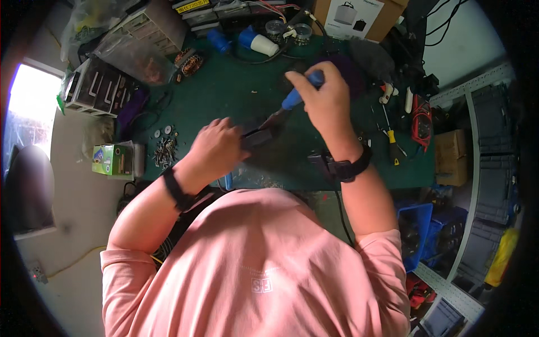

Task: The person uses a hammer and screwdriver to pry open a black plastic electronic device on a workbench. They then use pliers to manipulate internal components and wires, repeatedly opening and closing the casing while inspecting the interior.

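Over the middle of the green bench, my left hand (216,147) is closed on a dark block-shaped part (258,138), its fingers across the part's left end. My right hand (330,104) is wrapped round the blue handle of a blue-handled tool (292,100), raised to the right. The tool slants down to the left, and its narrow metal end meets the upper side of the dark part. Motion blur hides the exact kind of tool tip. Dark bands circle both my wrists.
Loose screws (165,150) lie in a pile on the green bench mat (224,84). At the right are a yellow-handled screwdriver (391,136) and a red multimeter (421,119). Small drawer units (101,87) stand at the left, and a cardboard box (359,19) at the back.
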A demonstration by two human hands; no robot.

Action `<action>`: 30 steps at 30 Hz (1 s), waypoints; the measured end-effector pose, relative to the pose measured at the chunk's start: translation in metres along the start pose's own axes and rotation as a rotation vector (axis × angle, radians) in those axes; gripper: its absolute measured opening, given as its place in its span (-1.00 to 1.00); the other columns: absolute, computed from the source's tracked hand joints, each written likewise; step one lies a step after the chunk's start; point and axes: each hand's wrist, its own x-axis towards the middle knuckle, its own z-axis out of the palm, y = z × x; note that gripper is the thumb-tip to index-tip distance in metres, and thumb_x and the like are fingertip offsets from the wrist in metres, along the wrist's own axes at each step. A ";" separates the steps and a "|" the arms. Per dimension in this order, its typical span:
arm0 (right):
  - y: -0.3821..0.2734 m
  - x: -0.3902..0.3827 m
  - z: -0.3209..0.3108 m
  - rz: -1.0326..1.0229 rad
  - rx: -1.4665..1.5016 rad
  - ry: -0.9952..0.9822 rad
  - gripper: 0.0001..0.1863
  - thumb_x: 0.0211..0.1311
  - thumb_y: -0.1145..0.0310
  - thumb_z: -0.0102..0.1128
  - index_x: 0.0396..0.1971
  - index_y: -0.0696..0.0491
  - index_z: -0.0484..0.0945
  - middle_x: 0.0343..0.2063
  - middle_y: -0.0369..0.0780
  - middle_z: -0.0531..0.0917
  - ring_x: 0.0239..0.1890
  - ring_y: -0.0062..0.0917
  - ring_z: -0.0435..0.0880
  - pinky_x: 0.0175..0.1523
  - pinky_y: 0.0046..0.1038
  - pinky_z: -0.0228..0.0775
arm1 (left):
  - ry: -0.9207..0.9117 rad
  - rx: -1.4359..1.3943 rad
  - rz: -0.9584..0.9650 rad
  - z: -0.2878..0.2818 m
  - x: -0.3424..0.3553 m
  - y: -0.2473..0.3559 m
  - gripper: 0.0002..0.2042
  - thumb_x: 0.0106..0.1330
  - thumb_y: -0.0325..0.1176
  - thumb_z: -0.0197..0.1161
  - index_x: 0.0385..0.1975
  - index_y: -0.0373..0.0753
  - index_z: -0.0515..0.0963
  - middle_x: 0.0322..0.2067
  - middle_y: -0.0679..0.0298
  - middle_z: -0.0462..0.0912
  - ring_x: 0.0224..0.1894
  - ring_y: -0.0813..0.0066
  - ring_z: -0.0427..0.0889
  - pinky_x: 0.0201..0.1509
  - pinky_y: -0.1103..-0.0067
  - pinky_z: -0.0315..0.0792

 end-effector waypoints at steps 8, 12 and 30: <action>-0.042 -0.021 0.019 -0.203 0.054 -0.127 -0.54 0.04 0.12 0.54 -0.41 0.12 0.45 -0.57 -0.05 0.59 -0.48 -0.06 0.62 -0.39 -0.20 0.46 | -0.135 0.181 -0.217 0.076 0.059 0.005 -0.21 -0.02 -0.06 0.56 0.16 -0.40 0.39 0.03 0.00 0.52 0.05 0.02 0.60 0.05 0.28 0.58; -0.020 -0.010 0.003 -0.107 0.083 -0.081 -0.57 0.10 0.11 0.49 -0.41 0.12 0.45 -0.58 -0.02 0.60 -0.49 -0.03 0.64 -0.39 -0.18 0.46 | -0.133 0.165 -0.342 0.078 0.057 -0.014 -0.35 0.01 -0.08 0.49 -0.01 -0.39 0.39 -0.10 -0.04 0.61 -0.12 -0.01 0.71 -0.09 0.31 0.63; -0.010 0.027 -0.064 -0.141 0.016 0.015 -0.76 0.23 0.25 0.26 -0.41 0.15 0.59 -0.56 -0.08 0.68 -0.44 -0.33 0.72 -0.30 -0.35 0.48 | -0.188 0.297 -0.256 0.094 0.054 -0.004 -0.32 0.01 -0.11 0.55 0.03 -0.32 0.35 -0.12 0.08 0.59 -0.12 0.17 0.73 -0.13 0.41 0.66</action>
